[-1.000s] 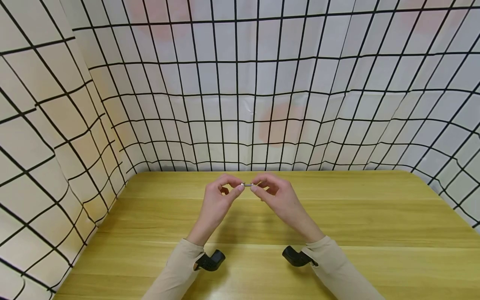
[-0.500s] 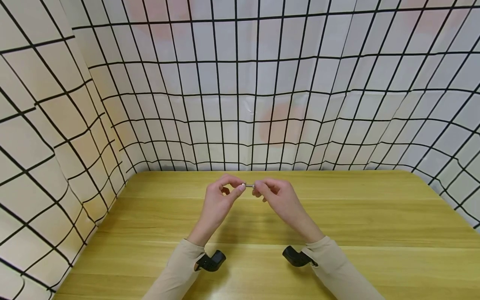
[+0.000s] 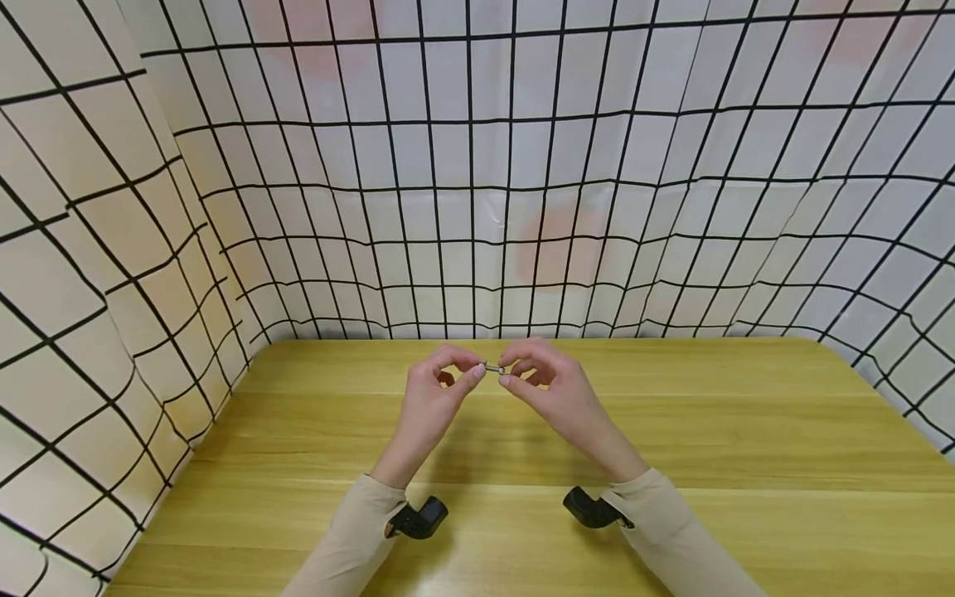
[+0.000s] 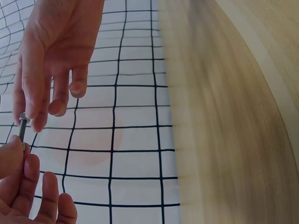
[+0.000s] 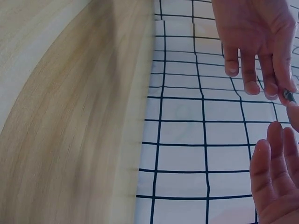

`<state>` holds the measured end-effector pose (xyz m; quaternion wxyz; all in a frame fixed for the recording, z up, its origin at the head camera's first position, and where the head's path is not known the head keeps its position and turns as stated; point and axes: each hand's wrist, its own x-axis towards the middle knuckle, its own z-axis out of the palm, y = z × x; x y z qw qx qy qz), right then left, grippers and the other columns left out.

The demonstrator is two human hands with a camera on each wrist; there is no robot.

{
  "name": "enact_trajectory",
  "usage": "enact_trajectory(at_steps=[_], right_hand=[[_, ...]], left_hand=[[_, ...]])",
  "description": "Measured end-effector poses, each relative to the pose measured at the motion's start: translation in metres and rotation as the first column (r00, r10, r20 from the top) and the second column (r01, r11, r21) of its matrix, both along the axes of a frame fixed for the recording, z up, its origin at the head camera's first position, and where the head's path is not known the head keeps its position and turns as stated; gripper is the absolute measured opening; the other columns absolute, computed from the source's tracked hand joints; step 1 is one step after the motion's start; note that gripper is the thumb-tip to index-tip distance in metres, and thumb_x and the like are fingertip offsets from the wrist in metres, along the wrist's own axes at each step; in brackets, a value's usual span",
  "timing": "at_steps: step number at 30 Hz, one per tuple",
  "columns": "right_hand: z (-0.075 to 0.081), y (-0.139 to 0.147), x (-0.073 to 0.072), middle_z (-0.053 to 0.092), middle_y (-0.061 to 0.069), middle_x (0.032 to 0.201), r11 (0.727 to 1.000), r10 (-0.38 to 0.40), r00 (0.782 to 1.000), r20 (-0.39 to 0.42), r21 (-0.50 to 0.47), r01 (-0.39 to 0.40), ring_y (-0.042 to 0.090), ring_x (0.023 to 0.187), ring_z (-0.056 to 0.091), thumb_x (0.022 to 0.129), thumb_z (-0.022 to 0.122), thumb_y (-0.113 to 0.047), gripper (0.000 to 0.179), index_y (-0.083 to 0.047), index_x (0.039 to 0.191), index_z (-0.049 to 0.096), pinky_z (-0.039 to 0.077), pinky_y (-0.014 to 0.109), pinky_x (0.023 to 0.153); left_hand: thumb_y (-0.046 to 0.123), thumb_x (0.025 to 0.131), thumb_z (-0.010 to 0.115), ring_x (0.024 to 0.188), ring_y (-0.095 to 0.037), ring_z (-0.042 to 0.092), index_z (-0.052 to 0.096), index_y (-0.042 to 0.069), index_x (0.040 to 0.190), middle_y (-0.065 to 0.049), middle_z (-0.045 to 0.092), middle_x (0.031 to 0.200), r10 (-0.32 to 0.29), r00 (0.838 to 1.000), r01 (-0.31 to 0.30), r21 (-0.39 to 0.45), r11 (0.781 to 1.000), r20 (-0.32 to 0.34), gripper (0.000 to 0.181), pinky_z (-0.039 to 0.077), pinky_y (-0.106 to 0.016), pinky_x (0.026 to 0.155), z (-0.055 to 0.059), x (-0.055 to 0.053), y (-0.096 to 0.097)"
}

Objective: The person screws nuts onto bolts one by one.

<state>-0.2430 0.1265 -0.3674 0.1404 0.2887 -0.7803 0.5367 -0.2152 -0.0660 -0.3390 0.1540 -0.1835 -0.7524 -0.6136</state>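
Observation:
A small metal bolt [image 3: 493, 368] is held level above the table, between the two hands. The left hand [image 3: 440, 390] pinches its left end between thumb and forefinger. At the other end, the thumb and forefinger of the right hand [image 3: 555, 381] stand slightly parted, above and below the bolt's tip. In the left wrist view, a hex-shaped piece [image 4: 23, 117] sits at the end near the right hand; whether it is head or nut I cannot tell. The right wrist view shows only part of the bolt [image 5: 289, 96], at the frame's edge.
Beneath the hands lies a wood-grain table [image 3: 709, 431]. A white sheet with black grid lines [image 3: 582, 149] rises behind it and along both sides. Black wrist-worn devices [image 3: 420, 518] stick out inward from the beige sleeves [image 3: 675, 522].
The right thumb and forefinger went from pinching the bolt's right end to rolling past each other, then parted, the forefinger lifting. The left hand stays nearly still, keeping its pinch.

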Motion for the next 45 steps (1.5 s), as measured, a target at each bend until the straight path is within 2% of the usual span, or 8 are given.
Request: enact_trajectory(at_steps=[6,14,22,27,29,33,38,45], right_hand=[[0.001,-0.001,0.001,0.065,-0.005,0.105,1.000,-0.019,0.999,0.028,0.007,0.019,0.021,0.090,0.062,0.091,0.072,-0.012,0.013,-0.014,0.104,0.069,0.050,0.036,0.071],[0.020,-0.006,0.016,0.064,0.010,0.095,0.999,0.032,0.995,0.095,-0.033,-0.029,0.023,0.081,0.056,0.097,0.061,-0.005,0.007,-0.005,0.099,0.068,0.050,0.032,0.068],[-0.001,0.001,0.000,0.065,0.009,0.089,1.000,-0.003,0.989,0.145,-0.020,0.006,0.024,0.083,0.057,0.102,0.056,-0.021,0.020,-0.010,0.093,0.069,0.051,0.035,0.070],[-0.001,0.003,-0.001,0.066,0.007,0.096,0.998,-0.027,0.987,0.161,-0.046,0.034,0.027,0.087,0.061,0.101,0.059,-0.027,0.020,-0.010,0.103,0.070,0.052,0.043,0.071],[0.000,0.003,0.000,0.065,0.005,0.105,0.999,-0.014,0.990,0.141,-0.045,0.020,0.025,0.089,0.062,0.099,0.063,-0.022,0.018,-0.013,0.113,0.068,0.052,0.042,0.071],[0.007,0.000,0.004,0.058,0.003,0.122,1.000,0.011,0.998,0.065,-0.024,-0.009,0.022,0.092,0.063,0.093,0.068,-0.009,0.035,-0.015,0.127,0.061,0.052,0.035,0.074],[0.022,-0.006,0.017,0.049,0.015,0.132,0.999,0.033,0.999,-0.007,-0.039,-0.033,0.026,0.089,0.061,0.090,0.067,0.003,0.029,-0.001,0.118,0.064,0.052,0.037,0.072],[0.026,-0.008,0.022,0.056,0.015,0.119,1.000,-0.005,0.999,-0.032,-0.007,0.005,0.023,0.092,0.060,0.089,0.067,0.006,0.015,0.001,0.103,0.068,0.052,0.034,0.069]], left_hand=[[0.000,0.090,0.069,0.086,-0.020,0.056,0.071,-0.005,0.092,-0.014,0.066,0.090,-0.012,1.000,0.012,0.002,1.000,0.007,0.006,0.038,-0.036,0.073,0.001,0.001,0.000],[0.001,0.089,0.070,0.085,-0.020,0.057,0.071,-0.005,0.092,-0.013,0.066,0.089,-0.026,1.000,0.026,-0.005,1.000,-0.015,0.006,0.039,-0.034,0.072,0.000,0.001,0.002],[0.000,0.089,0.070,0.086,-0.021,0.057,0.071,-0.005,0.091,-0.014,0.066,0.090,-0.021,1.000,0.021,-0.020,1.000,-0.018,0.006,0.038,-0.034,0.074,0.000,0.001,0.004],[0.003,0.089,0.072,0.087,-0.021,0.057,0.073,0.000,0.091,-0.009,0.067,0.089,0.028,0.999,-0.029,-0.015,0.999,-0.016,0.004,0.038,-0.034,0.072,-0.014,-0.012,0.003],[0.007,0.089,0.073,0.087,-0.020,0.057,0.074,0.003,0.091,-0.005,0.068,0.089,0.033,0.999,-0.033,-0.014,0.999,-0.010,0.005,0.038,-0.034,0.072,-0.022,-0.018,0.002],[0.013,0.090,0.073,0.087,-0.017,0.057,0.075,0.009,0.091,0.000,0.067,0.089,0.022,1.000,-0.022,-0.008,1.000,-0.012,0.004,0.038,-0.034,0.073,-0.026,-0.020,-0.001],[0.016,0.091,0.073,0.087,-0.016,0.057,0.075,0.012,0.091,0.001,0.067,0.089,0.012,1.000,-0.012,0.005,1.000,-0.026,0.005,0.039,-0.034,0.073,-0.026,-0.020,-0.002],[0.017,0.092,0.072,0.088,-0.017,0.056,0.075,0.010,0.091,-0.001,0.067,0.090,0.002,1.000,-0.002,0.009,1.000,-0.023,0.007,0.038,-0.036,0.073,-0.025,-0.021,-0.002]])
